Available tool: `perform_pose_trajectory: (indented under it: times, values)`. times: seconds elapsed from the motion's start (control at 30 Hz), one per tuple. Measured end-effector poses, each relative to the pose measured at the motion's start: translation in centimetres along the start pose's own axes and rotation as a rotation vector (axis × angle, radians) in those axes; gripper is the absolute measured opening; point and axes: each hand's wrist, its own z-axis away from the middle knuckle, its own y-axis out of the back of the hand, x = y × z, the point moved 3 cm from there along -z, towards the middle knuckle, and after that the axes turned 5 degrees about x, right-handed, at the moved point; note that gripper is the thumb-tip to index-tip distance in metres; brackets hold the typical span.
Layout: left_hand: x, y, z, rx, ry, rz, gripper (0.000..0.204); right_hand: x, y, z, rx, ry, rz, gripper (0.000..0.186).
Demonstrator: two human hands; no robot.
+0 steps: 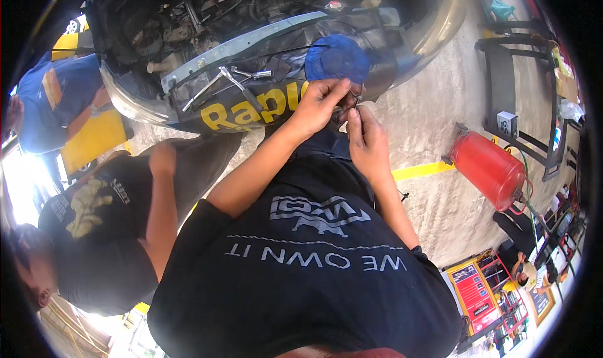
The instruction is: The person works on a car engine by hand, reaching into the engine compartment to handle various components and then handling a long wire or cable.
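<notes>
"Fingers [343, 86] first: how far open?"

"Narrow on both hands. Left hand [321, 110] has thumb and forefinger drawn nearly together at the small dark part [357, 98]; right hand [369, 141] pinches thumb to forefinger at its lower end."

"Which way does that part point?"

"It sits between the 2 sets of fingertips, its long axis running roughly from 6 to 12 o'clock, leaning slightly toward 1. Which end is the head I cannot tell; it is too small and half covered."

"And just beyond?"

"Round blue cloth item [338, 56] near 12 o'clock, on the dark cover [290, 74] with yellow lettering over the car's front. Ratchet tools [206, 88] lie on it toward 10."

"Farther off?"

"Open engine bay [242, 9] between 10 and 11 o'clock, red tank [487, 169] on the floor near 4. Person in a black shirt [103, 232] at 8, person in blue [47, 100] at 9, beside the car."
</notes>
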Motion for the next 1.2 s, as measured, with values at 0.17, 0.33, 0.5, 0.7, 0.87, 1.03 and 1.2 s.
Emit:
perform_pose_trajectory:
  times: [0.17,0.33,0.5,0.7,0.87,1.03,1.2]
  values:
    - [0.0,0.1,0.0,-0.068,0.057,0.057,0.048,-0.5,0.2,0.0,-0.029,-0.014,0.02,0.018]
    - [0.1,0.5,-0.1,-0.065,0.05,0.126,0.047,-1.0,-0.3,-0.2,-0.056,-0.008,0.002,0.021]
    - [0.2,1.1,0.1,-0.005,0.059,0.088,0.045,-1.0,-1.1,-0.3,-0.068,0.041,-0.049,0.028]
    - [0.2,1.3,0.7,0.143,0.188,0.303,0.041,-0.1,-2.1,-0.7,-0.169,0.011,-0.168,0.031]
    - [0.4,1.9,1.3,0.136,0.277,0.401,0.036,-0.4,-1.8,-1.1,-0.24,0.071,-0.08,0.025]
    - [0.4,2.6,1.5,0.11,0.36,0.569,0.032,-1.1,-1.6,-1.3,-0.175,0.322,0.086,0.014]
    - [0.4,3.0,1.8,0.123,0.466,0.651,0.027,-2.1,-1.3,-1.2,-0.162,0.364,0.158,0.013]
